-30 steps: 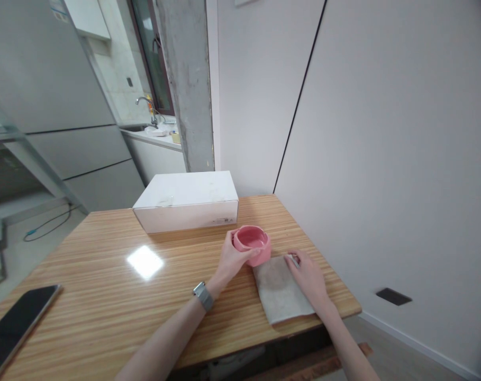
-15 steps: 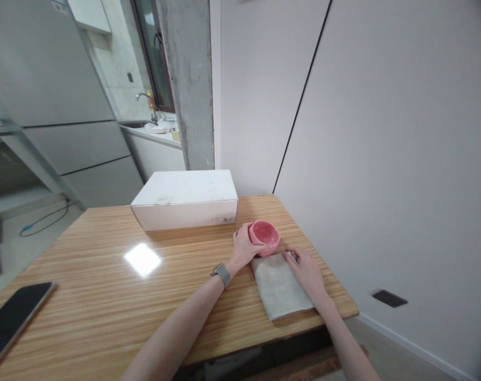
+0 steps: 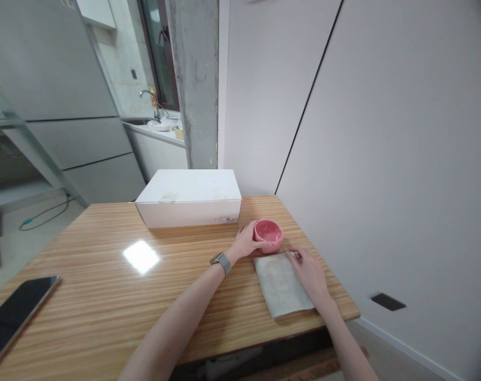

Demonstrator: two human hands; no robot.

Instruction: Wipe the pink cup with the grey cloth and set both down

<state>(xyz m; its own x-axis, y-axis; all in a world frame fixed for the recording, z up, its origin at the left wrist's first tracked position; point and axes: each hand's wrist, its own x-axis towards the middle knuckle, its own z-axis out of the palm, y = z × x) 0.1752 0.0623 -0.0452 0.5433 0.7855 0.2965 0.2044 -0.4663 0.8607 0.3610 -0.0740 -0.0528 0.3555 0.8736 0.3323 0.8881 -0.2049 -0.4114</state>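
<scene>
Pink bowl (image 3: 269, 236) sits on the wood-grain table (image 3: 105, 312) just beyond the folded grey cloth (image 3: 280, 286), clasped by the left hand (image 3: 246, 242); the right hand (image 3: 310, 274) touches the cloth's far corner, whether pinching I cannot tell.

A pale wall (image 3: 391, 137) flanks the right edge of the bench (image 3: 105, 307) — beyond the far edge, a grey pillar (image 3: 200, 84) and window (image 3: 158, 58).

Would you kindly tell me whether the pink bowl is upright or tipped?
Upright: the pink bowl shows its open top facing up, the left hand at its side.
</scene>
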